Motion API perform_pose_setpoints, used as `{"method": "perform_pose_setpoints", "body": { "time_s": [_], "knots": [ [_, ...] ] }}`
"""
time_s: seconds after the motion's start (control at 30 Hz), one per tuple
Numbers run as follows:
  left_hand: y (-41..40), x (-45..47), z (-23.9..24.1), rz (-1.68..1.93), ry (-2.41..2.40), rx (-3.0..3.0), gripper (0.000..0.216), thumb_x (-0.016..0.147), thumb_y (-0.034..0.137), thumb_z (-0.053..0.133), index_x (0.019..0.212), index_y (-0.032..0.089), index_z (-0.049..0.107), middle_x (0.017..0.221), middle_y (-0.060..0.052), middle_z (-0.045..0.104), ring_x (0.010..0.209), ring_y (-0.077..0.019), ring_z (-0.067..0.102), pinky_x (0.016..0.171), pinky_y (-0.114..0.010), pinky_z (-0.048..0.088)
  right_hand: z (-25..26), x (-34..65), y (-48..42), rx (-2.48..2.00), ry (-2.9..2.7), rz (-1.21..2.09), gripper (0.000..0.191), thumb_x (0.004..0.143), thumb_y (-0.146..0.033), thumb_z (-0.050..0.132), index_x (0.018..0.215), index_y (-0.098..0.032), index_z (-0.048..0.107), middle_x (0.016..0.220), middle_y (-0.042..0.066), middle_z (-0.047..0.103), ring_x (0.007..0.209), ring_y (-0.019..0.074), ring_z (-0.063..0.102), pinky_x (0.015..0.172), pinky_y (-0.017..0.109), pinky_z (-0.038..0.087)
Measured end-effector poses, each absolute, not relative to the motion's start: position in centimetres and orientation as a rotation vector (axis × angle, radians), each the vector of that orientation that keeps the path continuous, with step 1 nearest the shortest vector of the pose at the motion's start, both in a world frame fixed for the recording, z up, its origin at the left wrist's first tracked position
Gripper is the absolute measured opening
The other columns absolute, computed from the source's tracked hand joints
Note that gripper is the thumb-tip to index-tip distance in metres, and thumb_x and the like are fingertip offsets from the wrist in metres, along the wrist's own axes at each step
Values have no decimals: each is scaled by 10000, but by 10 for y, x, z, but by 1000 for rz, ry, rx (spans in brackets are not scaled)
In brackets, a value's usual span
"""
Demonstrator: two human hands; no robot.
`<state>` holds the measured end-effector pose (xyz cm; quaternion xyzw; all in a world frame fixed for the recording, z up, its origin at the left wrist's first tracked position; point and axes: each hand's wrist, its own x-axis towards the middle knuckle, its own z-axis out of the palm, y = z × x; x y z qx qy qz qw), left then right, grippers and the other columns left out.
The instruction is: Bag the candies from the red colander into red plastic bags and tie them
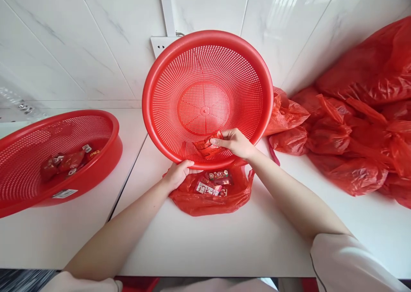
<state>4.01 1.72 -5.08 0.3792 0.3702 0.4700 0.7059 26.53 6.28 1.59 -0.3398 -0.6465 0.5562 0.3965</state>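
Note:
A red plastic colander [205, 65] is tilted so its inside faces me. My left hand [177, 175] is closed on its near rim, the thumb on top and the other fingers mostly hidden underneath. Inside the bowl, low on the near wall, my right hand [236, 143] pinches small red packets [205, 148]; how many it holds I cannot tell. Just below the near rim an open red plastic bag [208, 208] lies on the table, with several printed packets [207, 186] showing in its mouth. Part of the bag is hidden behind the colander.
To the left, a second red colander [111, 159] leans with several small packets [70, 161] in it. Tied red plastic bags [334, 133] are heaped on the right. A tiled wall with a power socket [160, 46] stands behind the white table [205, 245].

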Motion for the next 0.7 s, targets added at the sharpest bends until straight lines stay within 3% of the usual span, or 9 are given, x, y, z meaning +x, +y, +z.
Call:
{"method": "perform_pose_setpoints", "body": {
  "time_s": [0.1,0.23,0.3,0.5,0.7],
  "knots": [
    [17,40,-51,1043,818,842,183,731,185,644,892,119,699,998,-89,737,1024,-303,665,920,-507,524,15,265,61,-915,-1677,1327,307,754,-456,715,821,-158,752,750,29,712,684,141,644,697,283,511],
    [18,40,-52,1035,820,845,178,739,188,641,892,116,696,992,-90,738,1035,-301,661,927,-500,520,17,265,58,-1024,-1725,1159,381,777,-490,685,664,-126,689,529,-24,539,481,69,429,477,224,340],
    [18,39,-52,1034,805,844,160,745,187,636,881,120,690,1006,-88,735,1054,-302,653,928,-499,519,20,265,57,-1026,-1691,1158,409,787,-516,667,645,-132,650,515,-33,491,469,64,380,453,223,310],
    [20,38,-55,1045,802,808,132,725,177,647,843,119,662,984,-85,736,1050,-300,653,931,-500,519,34,267,53,-1088,-1678,1234,470,795,-603,610,680,-147,626,547,-16,488,497,88,434,454,231,392],
    [21,40,-46,1068,797,809,169,724,175,641,879,113,669,1011,-92,732,1031,-292,663,928,-503,518,42,274,48,-1100,-1793,1043,553,829,-619,553,527,-175,424,493,-47,364,452,56,316,425,219,273]
  ]
}}
